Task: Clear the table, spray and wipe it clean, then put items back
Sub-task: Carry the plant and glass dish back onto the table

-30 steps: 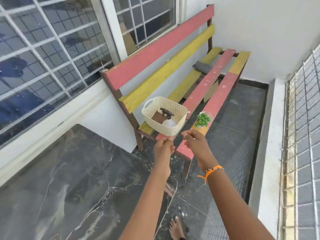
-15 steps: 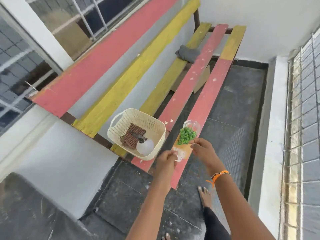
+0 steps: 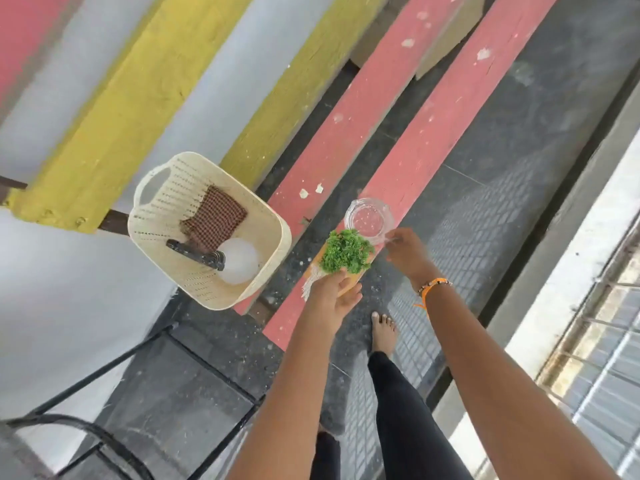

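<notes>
A slatted wooden bench (image 3: 408,109) runs diagonally through the view, its seat made of two pink planks with chipped paint and a yellow plank beside them, its backrest a broad yellow plank with a pink one above. Behind the bench stands a pale grey-white wall (image 3: 69,271). Under and in front of the bench lies a dark speckled stone floor (image 3: 540,109), partly patterned with a grid. Beyond the floor, away from the bench, a pale concrete ledge (image 3: 568,258) carries a metal grille (image 3: 602,341), bright with daylight. Near the bench's end stands a black metal frame (image 3: 138,362).
</notes>
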A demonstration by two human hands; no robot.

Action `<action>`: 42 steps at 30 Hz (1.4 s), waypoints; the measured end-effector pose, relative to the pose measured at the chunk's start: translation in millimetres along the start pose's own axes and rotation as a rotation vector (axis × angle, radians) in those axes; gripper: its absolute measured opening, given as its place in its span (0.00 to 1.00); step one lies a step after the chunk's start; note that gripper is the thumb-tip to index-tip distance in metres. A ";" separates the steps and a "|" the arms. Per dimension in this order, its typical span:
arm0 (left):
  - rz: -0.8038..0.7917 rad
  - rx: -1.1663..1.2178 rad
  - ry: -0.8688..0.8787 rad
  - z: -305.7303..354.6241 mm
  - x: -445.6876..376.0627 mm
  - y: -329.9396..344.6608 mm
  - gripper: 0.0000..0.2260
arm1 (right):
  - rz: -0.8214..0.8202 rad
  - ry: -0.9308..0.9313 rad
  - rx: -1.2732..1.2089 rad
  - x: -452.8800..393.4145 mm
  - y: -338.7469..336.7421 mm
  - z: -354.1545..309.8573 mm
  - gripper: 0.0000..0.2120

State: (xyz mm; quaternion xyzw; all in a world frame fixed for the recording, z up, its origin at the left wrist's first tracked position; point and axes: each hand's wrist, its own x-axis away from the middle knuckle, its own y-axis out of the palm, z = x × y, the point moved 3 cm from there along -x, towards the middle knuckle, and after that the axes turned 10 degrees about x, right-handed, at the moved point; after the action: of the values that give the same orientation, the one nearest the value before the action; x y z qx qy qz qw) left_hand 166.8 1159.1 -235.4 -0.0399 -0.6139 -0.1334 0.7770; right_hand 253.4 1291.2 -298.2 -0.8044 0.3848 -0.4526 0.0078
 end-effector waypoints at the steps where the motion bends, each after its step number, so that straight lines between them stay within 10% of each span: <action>1: 0.038 -0.026 -0.009 0.2 -6.9 3.8 0.16 | 0.009 0.036 0.024 -7.7 0.0 2.8 0.09; 7: 0.143 0.112 0.066 -5.3 -44.7 20.1 0.27 | 0.108 0.115 0.112 -45.7 3.0 6.5 0.15; 12: 0.217 0.122 0.179 -3.7 -62.0 14.8 0.07 | 0.202 0.154 0.124 -61.2 8.1 5.0 0.14; 22: 0.202 0.034 0.140 7.0 -53.3 9.2 0.07 | 0.168 0.158 0.135 -52.5 11.0 7.2 0.07; 33: 0.211 -0.215 0.231 12.3 33.5 -60.1 0.06 | 0.162 -0.025 0.122 66.2 20.3 -27.0 0.06; 42: 0.206 0.050 0.552 32.1 139.1 -179.3 0.13 | -0.007 -0.265 0.298 183.6 78.2 -93.2 0.10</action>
State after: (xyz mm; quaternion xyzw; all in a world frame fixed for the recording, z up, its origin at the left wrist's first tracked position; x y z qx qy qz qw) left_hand 119.9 972.0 -111.6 -0.0451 -0.3750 -0.0443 0.9249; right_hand 191.1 1152.5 -138.8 -0.8482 0.3062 -0.3948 0.1760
